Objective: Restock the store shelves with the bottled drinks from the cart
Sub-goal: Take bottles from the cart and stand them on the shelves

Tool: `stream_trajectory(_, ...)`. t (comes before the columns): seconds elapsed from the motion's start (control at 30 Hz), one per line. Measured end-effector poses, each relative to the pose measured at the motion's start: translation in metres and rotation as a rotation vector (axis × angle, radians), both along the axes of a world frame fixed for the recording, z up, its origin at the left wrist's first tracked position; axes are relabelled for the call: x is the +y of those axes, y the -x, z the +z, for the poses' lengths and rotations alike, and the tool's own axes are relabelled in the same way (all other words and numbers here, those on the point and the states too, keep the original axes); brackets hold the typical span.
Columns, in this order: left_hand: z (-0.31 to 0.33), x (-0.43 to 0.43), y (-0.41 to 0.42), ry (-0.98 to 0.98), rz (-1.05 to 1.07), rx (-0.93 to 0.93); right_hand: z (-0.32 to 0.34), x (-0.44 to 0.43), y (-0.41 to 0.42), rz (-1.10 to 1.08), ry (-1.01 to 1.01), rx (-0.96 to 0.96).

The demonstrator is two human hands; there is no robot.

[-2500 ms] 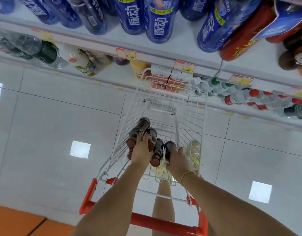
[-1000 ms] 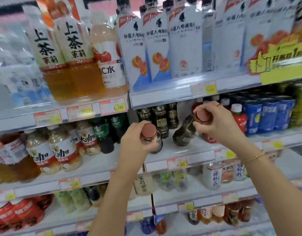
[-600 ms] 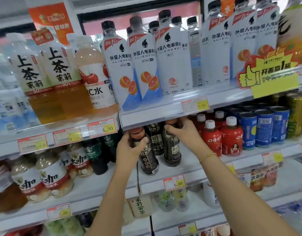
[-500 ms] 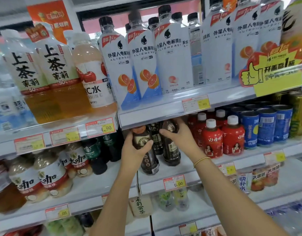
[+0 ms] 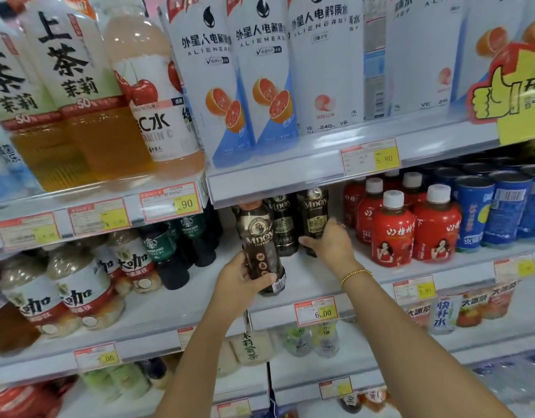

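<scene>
My left hand (image 5: 240, 282) grips the lower body of a dark MDOY coffee bottle (image 5: 258, 242) with a copper cap, standing near the front of the white middle shelf (image 5: 308, 282). My right hand (image 5: 329, 244) is wrapped around the base of a second dark coffee bottle (image 5: 314, 214) further back on the same shelf. A third bottle of the same kind (image 5: 283, 224) stands between them. The cart is out of view.
Red bottles with white caps (image 5: 393, 230) and blue cans (image 5: 507, 206) fill the shelf to the right. Starbucks bottles (image 5: 169, 251) and milky coffee bottles (image 5: 79, 291) stand left. The shelf above (image 5: 290, 173) hangs low over the coffee bottles, loaded with tall white drink bottles.
Both hands lifted coffee bottles from the cart up to the middle shelf. Over the last half second both hands slid down from the bottles' tops to their lower parts; the view moved closer.
</scene>
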State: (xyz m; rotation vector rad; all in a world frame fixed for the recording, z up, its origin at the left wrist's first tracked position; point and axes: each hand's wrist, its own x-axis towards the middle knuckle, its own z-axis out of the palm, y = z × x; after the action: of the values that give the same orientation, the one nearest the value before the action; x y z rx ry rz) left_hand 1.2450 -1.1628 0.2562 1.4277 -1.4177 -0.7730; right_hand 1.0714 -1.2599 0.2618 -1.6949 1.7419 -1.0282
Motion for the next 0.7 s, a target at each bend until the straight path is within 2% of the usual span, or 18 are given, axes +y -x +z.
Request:
stream_trajectory(0.17, -0.007, -0.006, -0.002, 0.031, 0.081, 0.018, 0.001, -0.015, 0.0, 0.037, -0.101, 0.027)
stream_trajectory(0.33, -0.009, -0.013, -0.002, 0.052, 0.188, 0.022, -0.003, -0.013, -0.002, 0.017, -0.001, 0.063)
stream_trajectory(0.57, -0.003, -0.021, -0.008, 0.032, 0.178, 0.127, 0.006, -0.019, -0.004, 0.047, -0.031, 0.091)
stream_trajectory(0.7, -0.003, -0.027, -0.013, 0.005, 0.163, 0.124, 0.009, -0.019, -0.003, 0.05, -0.048, 0.105)
